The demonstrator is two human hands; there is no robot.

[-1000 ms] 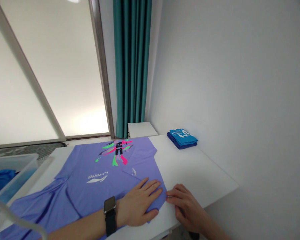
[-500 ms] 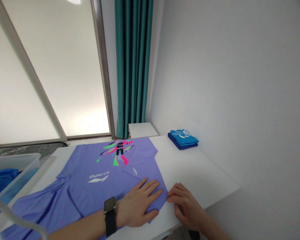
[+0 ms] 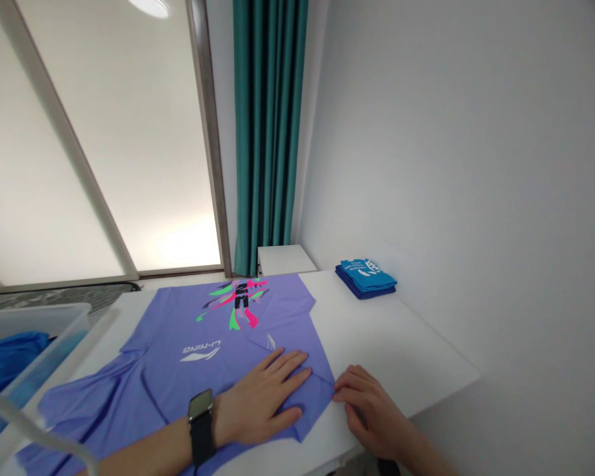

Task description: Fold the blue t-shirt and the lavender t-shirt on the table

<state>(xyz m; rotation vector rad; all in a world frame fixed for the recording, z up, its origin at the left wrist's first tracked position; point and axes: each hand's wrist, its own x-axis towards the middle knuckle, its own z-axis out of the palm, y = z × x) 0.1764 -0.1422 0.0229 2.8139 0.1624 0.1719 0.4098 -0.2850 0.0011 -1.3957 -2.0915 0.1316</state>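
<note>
A purple T-shirt (image 3: pixel 168 330) with a bright pink, green and black print and white lettering lies spread on the white table (image 3: pixel 391 344). Creases run across its left part, near the table's front. My left hand (image 3: pixel 262 400), a dark watch on its wrist, rests flat on the shirt with fingers spread. Beside it, my right hand (image 3: pixel 364 403) pinches the shirt's edge at the right corner between thumb and fingers. The fingertips partly hide the pinched fabric.
Two folded garments, light blue over dark blue (image 3: pixel 367 277), are stacked by the wall. A clear plastic bin (image 3: pixel 74 324) holding blue cloth stands at left. A pale curved bar (image 3: pixel 34 430) crosses the lower left. A teal curtain (image 3: pixel 270 132) hangs behind.
My left hand has slid a little to the left over the shirt, and a fold now shows near its fingertips. My right hand keeps its pinch at the edge. The view has shifted slightly.
</note>
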